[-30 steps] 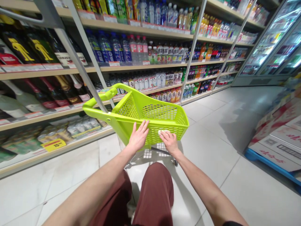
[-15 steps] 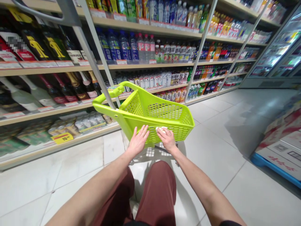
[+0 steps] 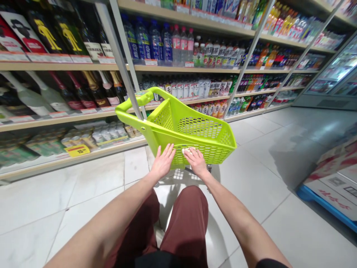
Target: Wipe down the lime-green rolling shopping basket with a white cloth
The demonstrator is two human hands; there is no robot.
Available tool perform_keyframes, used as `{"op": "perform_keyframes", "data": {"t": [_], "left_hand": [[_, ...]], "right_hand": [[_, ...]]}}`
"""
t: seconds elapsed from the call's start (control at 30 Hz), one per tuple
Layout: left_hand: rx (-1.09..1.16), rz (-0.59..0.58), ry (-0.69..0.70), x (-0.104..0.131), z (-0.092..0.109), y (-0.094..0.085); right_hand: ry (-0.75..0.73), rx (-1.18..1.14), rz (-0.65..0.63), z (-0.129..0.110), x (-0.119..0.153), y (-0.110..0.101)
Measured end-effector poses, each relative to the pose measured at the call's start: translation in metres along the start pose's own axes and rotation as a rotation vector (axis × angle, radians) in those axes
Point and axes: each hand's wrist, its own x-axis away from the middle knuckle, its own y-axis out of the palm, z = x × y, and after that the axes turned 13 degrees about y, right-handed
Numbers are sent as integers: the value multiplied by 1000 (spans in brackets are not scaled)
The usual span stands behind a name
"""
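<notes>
In front of my knees stands a lime-green shopping basket on wheels (image 3: 195,137), its perforated side facing me and its grey pull handle (image 3: 118,56) rising at the left. My left hand (image 3: 164,160) lies with fingers stretched out against that near side. Pressed to the same side, a little to the right, my right hand (image 3: 196,160) holds a crumpled white cloth or tissue (image 3: 187,150) under its fingers. Much of the cloth is hidden by the fingers. The inside of the basket that shows holds nothing visible.
Drink shelves (image 3: 184,69) run behind the basket, with wine bottles at the left and a yellow price tag (image 3: 77,150) low down. Stacked cartons (image 3: 334,182) rest on a blue pallet (image 3: 329,206) at the right. Glass-door coolers (image 3: 334,80) stand at the far right, beyond the tiled floor (image 3: 259,186).
The view has tilted down and shifted left, so the basket appears further right. My right hand, with the cloth, has slid left along the basket's side toward my left hand, which stays against it.
</notes>
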Motion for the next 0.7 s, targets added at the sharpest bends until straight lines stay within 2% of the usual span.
{"op": "perform_keyframes", "data": {"t": [0.1, 0.23, 0.33, 0.53, 0.6, 0.7], "left_hand": [[2, 3, 4, 4, -2, 2], [15, 35, -10, 1, -6, -3], [21, 41, -35, -1, -7, -6], [13, 18, -34, 12, -10, -5], [12, 26, -44, 18, -15, -5], [11, 58, -63, 22, -25, -8]], "right_hand": [[-32, -4, -1, -8, 8, 1], [55, -48, 93, -16, -27, -19], [75, -59, 91, -17, -48, -19], [-17, -39, -34, -31, -24, 12], [-46, -50, -51, -40, -25, 10], [-27, -80, 19, -49, -47, -7]]}}
